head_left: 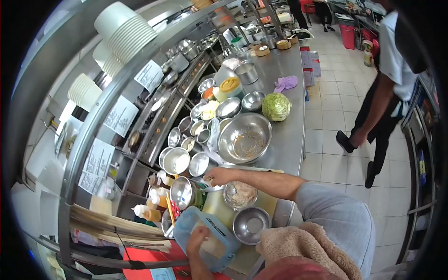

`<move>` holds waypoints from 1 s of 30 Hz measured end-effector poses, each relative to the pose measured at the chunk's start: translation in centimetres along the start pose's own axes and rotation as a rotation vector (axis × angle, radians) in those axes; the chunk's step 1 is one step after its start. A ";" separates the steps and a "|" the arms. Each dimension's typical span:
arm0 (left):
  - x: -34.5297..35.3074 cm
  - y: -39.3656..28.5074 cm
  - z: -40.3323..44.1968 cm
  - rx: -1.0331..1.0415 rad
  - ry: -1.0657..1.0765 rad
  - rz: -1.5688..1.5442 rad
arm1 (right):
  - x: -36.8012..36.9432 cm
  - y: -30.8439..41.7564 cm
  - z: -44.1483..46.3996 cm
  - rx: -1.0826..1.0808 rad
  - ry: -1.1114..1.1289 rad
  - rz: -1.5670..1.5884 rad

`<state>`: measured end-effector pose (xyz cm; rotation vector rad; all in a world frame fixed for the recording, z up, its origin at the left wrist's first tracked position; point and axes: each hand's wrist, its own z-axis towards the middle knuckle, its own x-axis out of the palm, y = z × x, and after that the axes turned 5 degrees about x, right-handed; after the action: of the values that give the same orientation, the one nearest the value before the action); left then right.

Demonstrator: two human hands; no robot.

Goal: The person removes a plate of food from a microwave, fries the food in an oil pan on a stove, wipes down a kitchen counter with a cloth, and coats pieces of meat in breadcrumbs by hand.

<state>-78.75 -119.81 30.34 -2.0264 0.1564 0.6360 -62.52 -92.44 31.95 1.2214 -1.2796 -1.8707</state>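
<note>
My left hand (198, 237) is inside a translucent blue plastic tub (225, 229), over a pale powdery or grainy heap (213, 246). Its fingers look curled; whatever they hold is hidden. My right hand (219, 177) reaches across the counter to the small metal bowls, fingers closed at the rim of something too small to make out. Below that forearm, a bowl (241, 195) of pale, minced-looking food rests on a light cutting board (267, 204). Beside the tub stands a bare steel bowl (252, 225).
A large stained mixing bowl (245, 138), a cabbage (276, 107) and a purple cloth (285, 83) lie farther along the steel counter (288, 140). Squeeze bottles (148, 213) stand at left, below a shelf with stacked white tubs (125, 31). Another person (385, 88) walks in the aisle.
</note>
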 end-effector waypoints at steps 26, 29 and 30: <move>-1.8 0.3 0.2 0.170 -0.207 0.395 | 4.2 -14.4 15.8 0.343 -0.343 0.040; -1.4 -1.3 -1.4 0.219 -0.378 0.271 | 4.1 -13.1 16.9 0.742 -0.664 0.971; -1.2 -1.3 -1.4 0.275 -0.450 0.288 | 4.0 -13.4 17.3 0.779 -0.680 0.984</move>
<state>-78.78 -120.51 32.49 -1.5655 0.2539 1.1681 -79.26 -83.46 20.36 0.0323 -2.5034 -1.0339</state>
